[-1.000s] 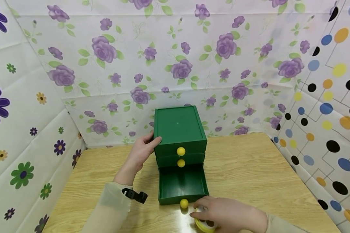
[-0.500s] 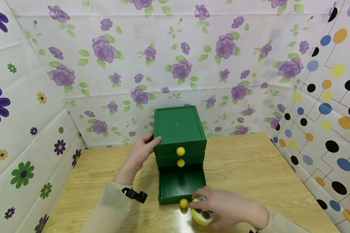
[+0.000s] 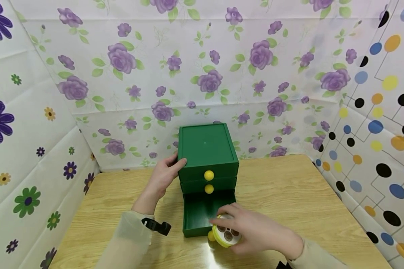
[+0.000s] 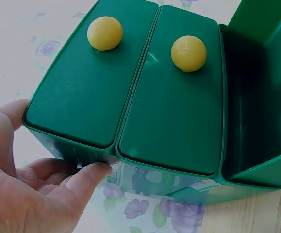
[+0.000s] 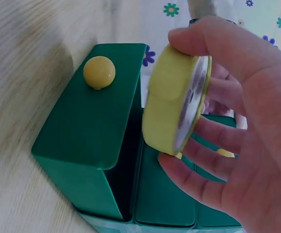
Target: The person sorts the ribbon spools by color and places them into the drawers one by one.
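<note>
A green cabinet [image 3: 207,145] of three stacked drawers with round yellow knobs stands on the table. Its bottom drawer [image 3: 196,216] is pulled out, and its bare floor shows. My left hand [image 3: 163,175] holds the cabinet's upper left edge, thumb on top and fingers against the side, as the left wrist view shows too. In my right hand [image 3: 256,229] is a round yellow container [image 5: 164,104] with a white face bearing brown circles [image 3: 228,236]. Thumb and fingers grip its rim. It is tilted over the drawer's front right corner, partly covering the bottom knob [image 3: 210,236].
The wood-grain table [image 3: 282,198] extends to both sides of the cabinet. Behind it hangs a purple-flowered cloth [image 3: 202,56]. Patterned cloths also line the left and right sides. A black strap buckle [image 3: 156,226] sits at my left cuff.
My right hand has carried the round yellow container up and left, from the table in front of the drawer to over its front right corner. My left hand has stayed on the cabinet.
</note>
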`<control>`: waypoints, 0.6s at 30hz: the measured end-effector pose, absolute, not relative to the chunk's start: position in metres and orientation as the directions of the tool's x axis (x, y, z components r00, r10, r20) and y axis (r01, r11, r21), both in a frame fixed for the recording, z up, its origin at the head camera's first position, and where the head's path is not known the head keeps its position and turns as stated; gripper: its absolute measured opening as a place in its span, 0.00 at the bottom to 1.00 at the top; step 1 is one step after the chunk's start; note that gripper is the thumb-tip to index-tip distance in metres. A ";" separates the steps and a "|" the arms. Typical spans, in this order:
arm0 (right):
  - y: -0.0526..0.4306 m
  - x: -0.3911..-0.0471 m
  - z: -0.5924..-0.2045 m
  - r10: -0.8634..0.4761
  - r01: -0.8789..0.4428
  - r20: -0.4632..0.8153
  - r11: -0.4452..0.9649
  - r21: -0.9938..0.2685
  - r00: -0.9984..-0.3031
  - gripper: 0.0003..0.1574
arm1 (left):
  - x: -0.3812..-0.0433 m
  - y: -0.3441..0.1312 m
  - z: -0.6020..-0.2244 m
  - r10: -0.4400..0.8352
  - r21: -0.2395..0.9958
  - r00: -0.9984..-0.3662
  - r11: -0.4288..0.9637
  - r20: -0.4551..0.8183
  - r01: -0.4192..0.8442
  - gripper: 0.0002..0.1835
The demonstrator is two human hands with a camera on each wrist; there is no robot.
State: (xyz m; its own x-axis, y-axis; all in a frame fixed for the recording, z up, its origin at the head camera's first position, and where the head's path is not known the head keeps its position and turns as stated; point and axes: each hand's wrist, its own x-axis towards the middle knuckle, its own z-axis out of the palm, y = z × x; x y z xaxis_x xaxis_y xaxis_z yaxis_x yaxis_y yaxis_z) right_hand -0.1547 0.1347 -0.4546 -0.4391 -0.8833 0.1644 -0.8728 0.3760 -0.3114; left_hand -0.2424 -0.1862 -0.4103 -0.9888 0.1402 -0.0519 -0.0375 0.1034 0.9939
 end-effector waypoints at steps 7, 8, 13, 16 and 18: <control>0.124 -0.159 -0.460 -0.831 -0.836 0.198 0.448 -0.316 -0.520 0.50 | -0.243 -0.185 -0.411 0.134 0.995 -0.990 0.093 -0.048 -0.036 0.41; 0.122 -0.160 -0.461 -0.826 -0.832 0.202 0.453 -0.320 -0.527 0.50 | -0.243 -0.185 -0.411 0.131 0.995 -0.990 0.090 -0.050 -0.038 0.41; 0.117 -0.166 -0.465 -0.789 -0.800 0.217 0.485 -0.353 -0.575 0.49 | -0.243 -0.184 -0.411 0.117 0.995 -0.992 0.084 -0.055 -0.045 0.41; 0.113 -0.170 -0.468 -0.760 -0.771 0.213 0.518 -0.370 -0.614 0.48 | -0.243 -0.184 -0.411 0.113 0.995 -0.992 0.086 -0.052 -0.042 0.40; 0.111 -0.173 -0.470 -0.740 -0.750 0.206 0.543 -0.378 -0.640 0.48 | -0.243 -0.184 -0.411 0.109 0.995 -0.993 0.086 -0.053 -0.044 0.40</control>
